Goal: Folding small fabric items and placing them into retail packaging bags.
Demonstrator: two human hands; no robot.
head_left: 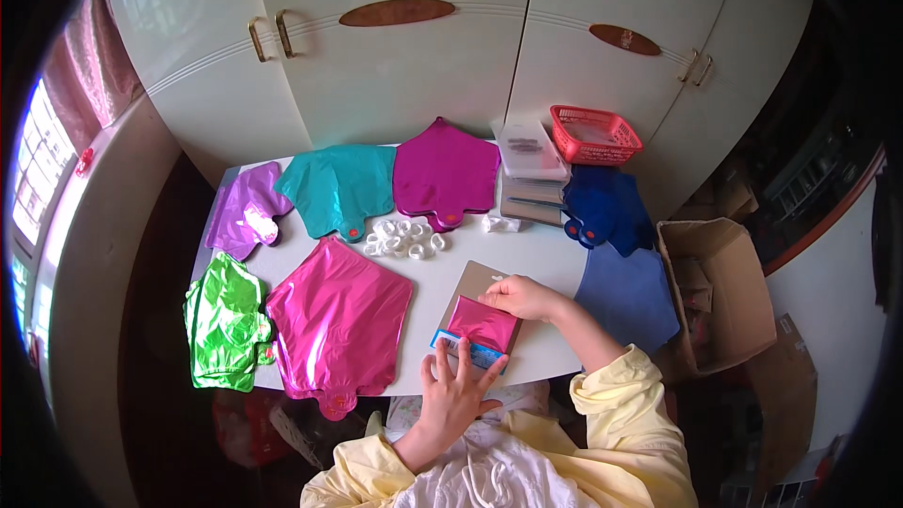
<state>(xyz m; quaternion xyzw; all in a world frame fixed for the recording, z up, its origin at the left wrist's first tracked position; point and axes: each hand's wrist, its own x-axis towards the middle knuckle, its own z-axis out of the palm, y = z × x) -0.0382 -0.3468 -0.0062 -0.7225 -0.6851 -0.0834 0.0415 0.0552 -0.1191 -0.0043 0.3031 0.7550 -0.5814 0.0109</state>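
Note:
A folded pink foil balloon (483,324) lies on a grey-brown backing card (477,278) at the table's near edge. Across the lower end of the card runs a blue and white printed strip (482,356). My left hand (451,403) presses on this strip with its fingers spread. At the upper edge of the folded foil, my right hand (520,299) has its fingers pinched together on the pink foil. Left of the card is a stack of flat pink foil balloons (343,320). A pile of white ribbon rolls (404,239) sits beyond my hands.
Around the white table lie green (226,325), purple (246,212), teal (340,188), magenta (446,174) and dark blue foil balloons (611,207). Clear bags and cards (532,152) are stacked by a red basket (594,117). A cardboard box (729,273) stands at the right.

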